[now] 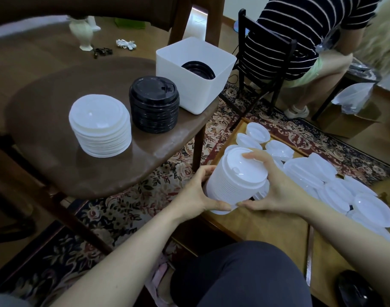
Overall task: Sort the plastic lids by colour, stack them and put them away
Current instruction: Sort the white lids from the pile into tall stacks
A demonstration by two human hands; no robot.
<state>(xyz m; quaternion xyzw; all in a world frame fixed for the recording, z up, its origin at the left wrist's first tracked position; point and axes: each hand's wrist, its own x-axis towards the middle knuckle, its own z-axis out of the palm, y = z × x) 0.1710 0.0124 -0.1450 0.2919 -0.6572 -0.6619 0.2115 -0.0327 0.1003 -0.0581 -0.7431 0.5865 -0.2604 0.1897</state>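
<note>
Now you are cradling a tilted white stack (236, 180) above the near edge of the low wooden surface (267, 229), with loose white lids (336, 185) spread just beside it. Your left hand (200, 191) is curling round the stack's lower side, thumb under the base, while your right hand (271, 189) is wrapping the far side with fingertips hooked over the top lid. Both are closed on the stack, so you are squeezing it square. Likely you are taking it to the brown surface (56, 173), where a second white pile (100, 127) and a black stack (154, 103) are standing near the bin (174, 80). Be levelling it first; tilted, nested lids may slide off.
</note>
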